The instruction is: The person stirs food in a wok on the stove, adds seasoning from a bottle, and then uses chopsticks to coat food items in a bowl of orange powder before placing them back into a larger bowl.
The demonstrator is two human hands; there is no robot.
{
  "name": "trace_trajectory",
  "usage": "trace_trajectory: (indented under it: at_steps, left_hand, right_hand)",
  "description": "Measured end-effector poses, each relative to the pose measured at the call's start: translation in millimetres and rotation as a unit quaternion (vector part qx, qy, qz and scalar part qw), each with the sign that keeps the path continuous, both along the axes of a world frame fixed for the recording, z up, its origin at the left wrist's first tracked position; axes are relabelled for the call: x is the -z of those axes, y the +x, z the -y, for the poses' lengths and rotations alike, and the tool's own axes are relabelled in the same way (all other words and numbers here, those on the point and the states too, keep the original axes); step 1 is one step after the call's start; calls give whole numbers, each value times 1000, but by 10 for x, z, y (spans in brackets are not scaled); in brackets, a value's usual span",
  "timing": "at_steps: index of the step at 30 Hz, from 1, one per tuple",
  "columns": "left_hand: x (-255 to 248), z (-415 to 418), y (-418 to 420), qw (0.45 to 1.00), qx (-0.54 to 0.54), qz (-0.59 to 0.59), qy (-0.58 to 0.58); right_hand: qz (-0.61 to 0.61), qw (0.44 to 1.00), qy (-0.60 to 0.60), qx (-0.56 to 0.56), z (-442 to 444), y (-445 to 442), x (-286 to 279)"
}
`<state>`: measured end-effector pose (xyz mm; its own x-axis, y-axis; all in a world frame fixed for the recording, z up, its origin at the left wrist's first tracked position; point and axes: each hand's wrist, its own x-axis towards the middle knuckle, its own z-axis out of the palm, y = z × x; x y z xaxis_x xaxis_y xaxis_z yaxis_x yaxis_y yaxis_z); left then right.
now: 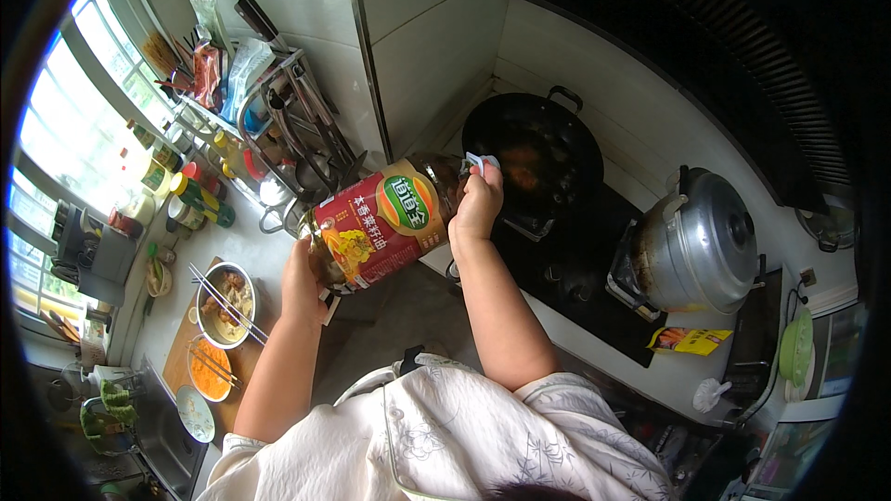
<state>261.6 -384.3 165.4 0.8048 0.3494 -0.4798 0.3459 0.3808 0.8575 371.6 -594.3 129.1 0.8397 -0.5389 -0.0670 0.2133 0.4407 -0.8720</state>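
A large plastic bottle of cooking oil [379,223] with a red and gold label lies tilted across the middle, its neck towards the stove. My left hand [304,278] holds its base end. My right hand [479,202] grips the neck by a white plastic handle or cap, close to the rim of a black wok [532,153]. Dark liquid and an orange-brown patch show inside the wok; whether oil is flowing cannot be seen. On a wooden board [240,365] at the left, chopsticks rest across a metal bowl [230,306] of battered pieces and a bowl of orange crumbs [209,369].
A lidded aluminium pot [696,243] stands on the right burner of the black stove [598,271], near a yellow packet [689,341]. A utensil rack [299,90] and seasoning bottles line the back left. A pale bowl [195,414] sits beside the sink [167,438]. The range hood [668,35] hangs above.
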Motion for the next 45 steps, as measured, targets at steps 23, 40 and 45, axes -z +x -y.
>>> trace_trajectory:
  at_steps: [23,40,45]
  left_hand:
    - [-46,73,-5,999,-17,8,-31]
    - [-123,141,-33,1000,1,9,-21]
    - [-118,137,-37,1000,3,5,-9]
  right_hand:
    - [-7,1000,-8,-9,55,54,112]
    - [4,1000,13,-6,95,41,68]
    - [11,1000,26,-4,93,30,77]
